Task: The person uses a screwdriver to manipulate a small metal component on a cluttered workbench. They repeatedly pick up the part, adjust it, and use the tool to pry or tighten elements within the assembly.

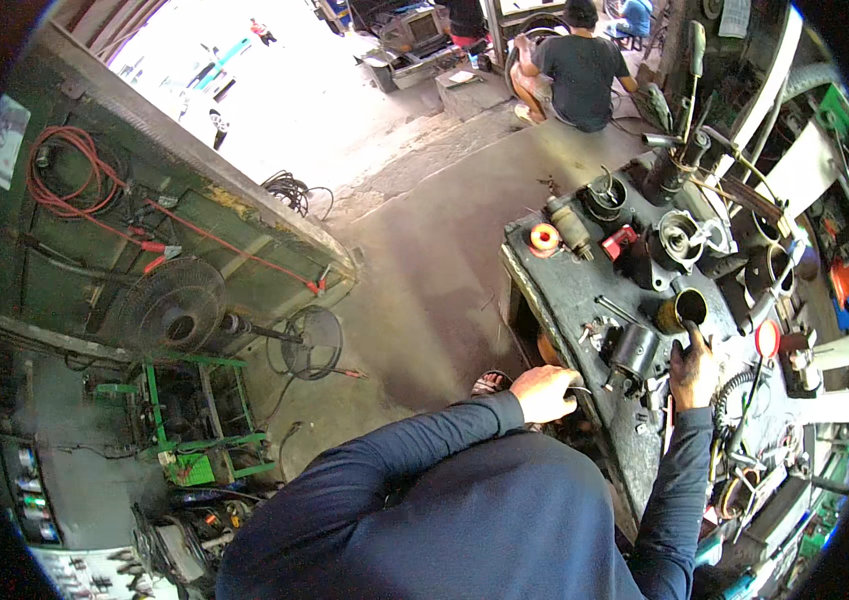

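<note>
My right hand [693,372], its fingers dark with grime, is over the workbench [570,318]. Its index finger stretches to the near rim of a hollow brown metal cylinder [683,308]; no grip around it shows. Close to the bench's left edge, my left hand [545,393] is closed, with a thin dark curved edge showing at its fingertips. What it holds is too small to name. Between the hands lies a black cylindrical motor-like part [635,348], with small metal pieces [600,332] beside it.
Farther along the bench are a round metal housing [680,240], a red block [619,241] and an orange spool [545,238]. A red-rimmed round object [767,338] and coiled black cable [735,388] lie right. A standing fan [173,310] is left. Another person [585,75] sits beyond the bench.
</note>
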The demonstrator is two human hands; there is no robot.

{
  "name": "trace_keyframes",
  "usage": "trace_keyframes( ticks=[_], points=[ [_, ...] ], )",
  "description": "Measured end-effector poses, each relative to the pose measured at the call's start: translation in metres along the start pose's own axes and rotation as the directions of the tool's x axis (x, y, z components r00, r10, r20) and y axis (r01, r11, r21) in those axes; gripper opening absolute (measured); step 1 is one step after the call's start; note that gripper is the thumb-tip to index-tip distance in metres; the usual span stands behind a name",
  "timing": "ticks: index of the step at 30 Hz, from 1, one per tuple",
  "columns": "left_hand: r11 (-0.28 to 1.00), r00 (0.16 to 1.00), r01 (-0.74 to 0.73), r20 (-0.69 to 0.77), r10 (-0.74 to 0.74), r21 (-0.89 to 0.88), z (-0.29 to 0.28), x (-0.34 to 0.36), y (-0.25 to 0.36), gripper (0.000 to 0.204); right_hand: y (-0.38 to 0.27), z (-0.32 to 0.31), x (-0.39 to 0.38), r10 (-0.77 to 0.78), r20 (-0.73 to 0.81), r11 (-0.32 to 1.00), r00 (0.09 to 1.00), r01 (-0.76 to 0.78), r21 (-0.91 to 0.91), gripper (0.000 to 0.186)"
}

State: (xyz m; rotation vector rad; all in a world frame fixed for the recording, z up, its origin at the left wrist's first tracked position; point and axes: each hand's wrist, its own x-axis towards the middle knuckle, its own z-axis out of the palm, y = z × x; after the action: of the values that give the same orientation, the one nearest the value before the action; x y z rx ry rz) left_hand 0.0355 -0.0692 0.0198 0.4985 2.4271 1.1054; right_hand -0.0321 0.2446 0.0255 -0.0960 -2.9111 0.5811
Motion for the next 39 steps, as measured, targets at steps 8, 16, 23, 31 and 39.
trace_keyframes(
  ticks=[8, 16, 23, 31, 39],
  points=[
    [0.999, 0.998, 0.021, 0.061, -0.022, 0.029, -0.003, 0.006, 0.002, 0.046, -0.011, 0.000, 0.000, -0.002, -0.054, 1.000, 0.999, 0.003, 0.018, 0.049],
    [0.901, 0.971, -0.239, 0.109, 0.214, 0.361, 0.012, 0.023, 0.003, 0.055, -0.035, -0.039, -0.031, 0.117, -0.013, 0.945, 0.993, -0.107, 0.309, 0.060],
    [0.856, 0.961, -0.273, 0.097, 0.257, 0.439, 0.031, 0.038, -0.005, 0.062, -0.053, -0.024, -0.110, 0.249, 0.543, 0.382, 0.802, -0.596, 0.706, 0.049],
    [0.841, 0.966, -0.253, 0.167, 0.195, 0.478, 0.034, 0.048, 0.002, 0.067, -0.054, 0.018, -0.113, 0.122, 0.510, 0.560, 0.852, -0.483, 0.673, 0.064],
    [0.840, 0.970, -0.235, 0.170, 0.173, 0.490, 0.038, 0.049, 0.002, 0.065, -0.038, 0.045, -0.113, 0.109, 0.456, 0.733, 0.883, -0.382, 0.564, 0.067]
  ],
)
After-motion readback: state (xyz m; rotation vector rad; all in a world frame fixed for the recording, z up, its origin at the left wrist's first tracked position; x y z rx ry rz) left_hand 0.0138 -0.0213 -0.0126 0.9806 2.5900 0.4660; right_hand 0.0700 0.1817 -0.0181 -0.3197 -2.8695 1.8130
